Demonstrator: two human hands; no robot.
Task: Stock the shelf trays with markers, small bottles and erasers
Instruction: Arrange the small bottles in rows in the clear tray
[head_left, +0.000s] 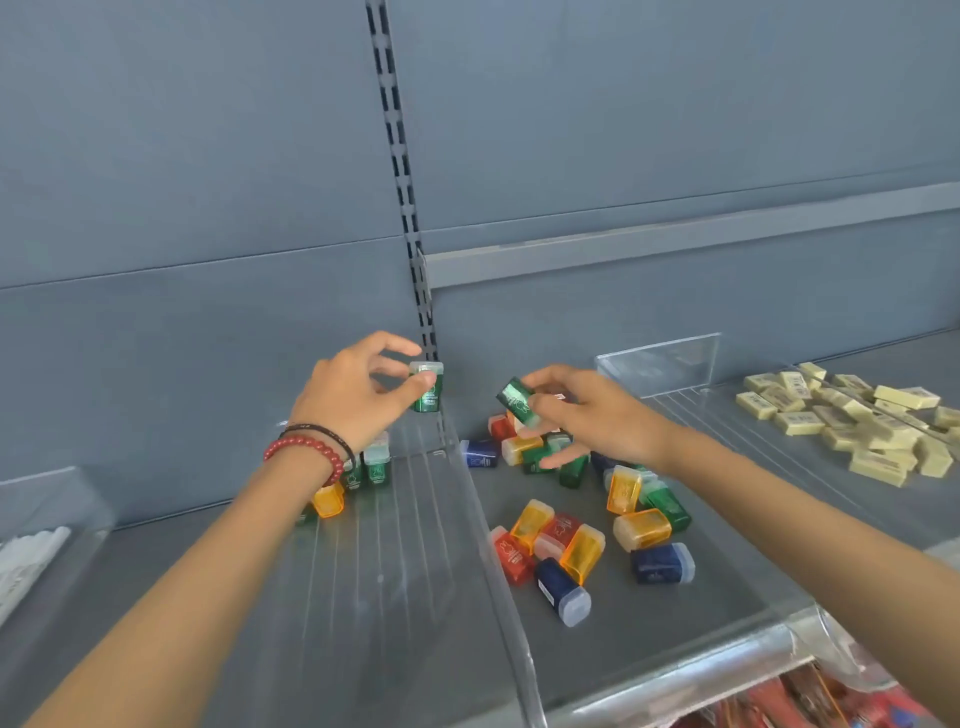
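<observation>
Bottle (428, 406) pinched in left hand (347, 401), right hand (589, 418) likewise

Green, orange, red and blue bottles (558, 551), pale yellow erasers (857, 421), red bead bracelet (306, 449), grey shelf (649, 623).

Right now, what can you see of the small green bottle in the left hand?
The small green bottle is translucent green plastic with a pale frosted cap on top and white print on its face. It is held upright, pinched between thumb and fingertips of the left hand, at the far right corner of the clear tray, close to the slotted shelf upright. Whether its base touches the tray cannot be told.
</observation>
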